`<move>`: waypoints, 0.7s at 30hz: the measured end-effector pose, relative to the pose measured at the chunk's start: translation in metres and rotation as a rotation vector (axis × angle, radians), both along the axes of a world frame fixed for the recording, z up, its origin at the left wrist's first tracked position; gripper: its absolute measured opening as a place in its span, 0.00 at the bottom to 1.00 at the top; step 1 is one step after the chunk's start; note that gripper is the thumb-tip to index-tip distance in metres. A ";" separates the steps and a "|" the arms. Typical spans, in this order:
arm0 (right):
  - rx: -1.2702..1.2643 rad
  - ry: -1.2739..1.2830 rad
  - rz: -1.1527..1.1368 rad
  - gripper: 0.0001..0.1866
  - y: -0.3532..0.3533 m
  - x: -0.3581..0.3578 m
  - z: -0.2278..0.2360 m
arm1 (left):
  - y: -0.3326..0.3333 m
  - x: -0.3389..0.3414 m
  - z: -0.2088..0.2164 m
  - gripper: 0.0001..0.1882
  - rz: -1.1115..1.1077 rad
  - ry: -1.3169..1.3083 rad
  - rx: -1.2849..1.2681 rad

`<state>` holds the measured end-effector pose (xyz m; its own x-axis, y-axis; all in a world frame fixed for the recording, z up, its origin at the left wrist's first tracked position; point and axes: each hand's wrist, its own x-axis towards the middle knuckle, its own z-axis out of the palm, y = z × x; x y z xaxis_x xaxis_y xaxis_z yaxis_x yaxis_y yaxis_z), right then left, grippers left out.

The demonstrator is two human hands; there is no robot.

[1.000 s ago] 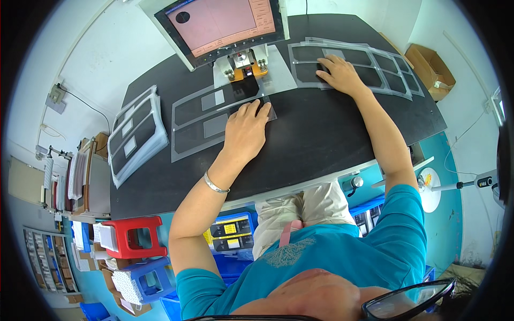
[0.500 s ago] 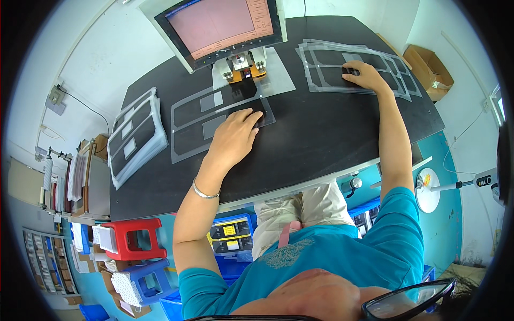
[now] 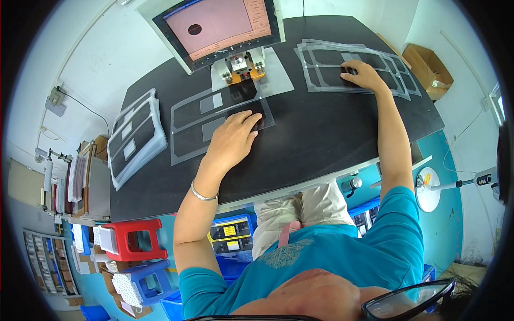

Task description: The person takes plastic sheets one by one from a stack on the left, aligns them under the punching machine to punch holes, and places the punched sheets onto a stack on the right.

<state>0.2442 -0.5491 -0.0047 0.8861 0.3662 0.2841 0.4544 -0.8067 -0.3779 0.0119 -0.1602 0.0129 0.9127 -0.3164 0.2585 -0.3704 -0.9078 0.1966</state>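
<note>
My left hand (image 3: pixel 234 135) lies palm down, fingers stretched out, on a clear plastic sheet with dark panels and pale rectangles (image 3: pixel 188 145). The sheet's far edge reaches under the head of a bench machine (image 3: pixel 239 70) with orange-yellow parts. At the right, my right hand (image 3: pixel 362 75) rests on a stack of similar clear-edged sheets (image 3: pixel 321 74), its thumb and fingers bent a little and apart, nothing lifted in them. Above the machine, a monitor (image 3: pixel 214 27) displays a pinkish picture with a dark round spot.
Another pile of sheets (image 3: pixel 140 155) sits at the left of the black table (image 3: pixel 300 144). An open cardboard box (image 3: pixel 428 69) stands beyond the right edge. Below on the left are a red stool (image 3: pixel 136 224) and a blue stool (image 3: pixel 152 283); a round white stand (image 3: pixel 427 187) is at right.
A dark round spot has appeared on the monitor. The sheet under my left hand has shifted very slightly, the hand with it. My right hand stays on the right stack.
</note>
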 end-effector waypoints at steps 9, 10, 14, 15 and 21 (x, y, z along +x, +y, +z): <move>-0.014 0.004 -0.012 0.25 0.001 -0.001 0.000 | 0.002 0.004 0.000 0.20 0.010 -0.001 0.006; -0.016 0.005 -0.006 0.25 0.002 -0.001 0.000 | 0.003 0.007 -0.002 0.20 0.022 -0.015 0.008; -0.027 -0.006 -0.007 0.24 0.008 -0.005 0.003 | 0.009 0.036 -0.020 0.18 0.089 -0.167 0.075; -0.026 0.000 -0.018 0.25 0.005 -0.004 0.002 | 0.008 0.041 -0.022 0.18 0.089 -0.168 0.074; -0.030 -0.020 -0.018 0.25 0.001 0.000 -0.002 | 0.005 0.049 -0.028 0.18 0.108 -0.198 0.097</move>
<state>0.2446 -0.5479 -0.0070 0.8870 0.3585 0.2911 0.4468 -0.8256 -0.3447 0.0606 -0.1548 -0.0150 0.8773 -0.2518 0.4086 -0.2928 -0.9553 0.0400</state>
